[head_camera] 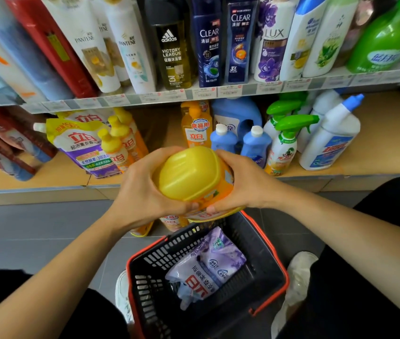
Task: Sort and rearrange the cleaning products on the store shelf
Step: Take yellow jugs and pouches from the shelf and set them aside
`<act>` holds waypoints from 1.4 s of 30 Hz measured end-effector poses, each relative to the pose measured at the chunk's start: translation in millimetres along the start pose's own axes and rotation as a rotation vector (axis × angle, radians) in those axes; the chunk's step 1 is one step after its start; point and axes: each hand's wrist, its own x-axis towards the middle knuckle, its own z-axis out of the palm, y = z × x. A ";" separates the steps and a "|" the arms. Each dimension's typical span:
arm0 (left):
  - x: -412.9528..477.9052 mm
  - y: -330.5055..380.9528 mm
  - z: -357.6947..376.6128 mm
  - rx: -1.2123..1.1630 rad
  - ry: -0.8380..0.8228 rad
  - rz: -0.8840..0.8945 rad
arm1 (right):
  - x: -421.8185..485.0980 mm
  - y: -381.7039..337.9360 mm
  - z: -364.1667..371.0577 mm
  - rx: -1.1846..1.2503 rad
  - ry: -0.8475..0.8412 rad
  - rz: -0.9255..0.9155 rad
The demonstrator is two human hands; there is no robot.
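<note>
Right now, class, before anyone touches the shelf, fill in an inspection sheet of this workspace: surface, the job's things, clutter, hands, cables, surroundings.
Surface: lower shelf, brown board, partly stocked, with a gap between the bottles near its middle.
Job's things: orange bottle with a yellow cap, held above the basket. Blue bottles, green-trigger sprays and a yellow pouch are on the lower shelf.
Clutter: purple pouch lies in the black basket on the floor.
Hands: left hand and right hand both grip the orange bottle from its sides.
Cables: nothing seen.
Surroundings: upper shelf of shampoo bottles; grey tiled floor; white shoes beside the basket.
</note>
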 end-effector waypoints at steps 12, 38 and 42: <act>-8.8 14.1 4.0 0.157 0.063 0.082 | -8.0 -14.0 18.8 -0.011 0.118 -0.017; -12.7 16.0 0.5 -0.011 0.002 0.211 | -9.2 -16.1 28.2 0.082 0.158 0.061; -12.9 16.6 2.8 0.078 0.113 0.342 | -8.1 -12.5 25.9 0.143 0.199 0.092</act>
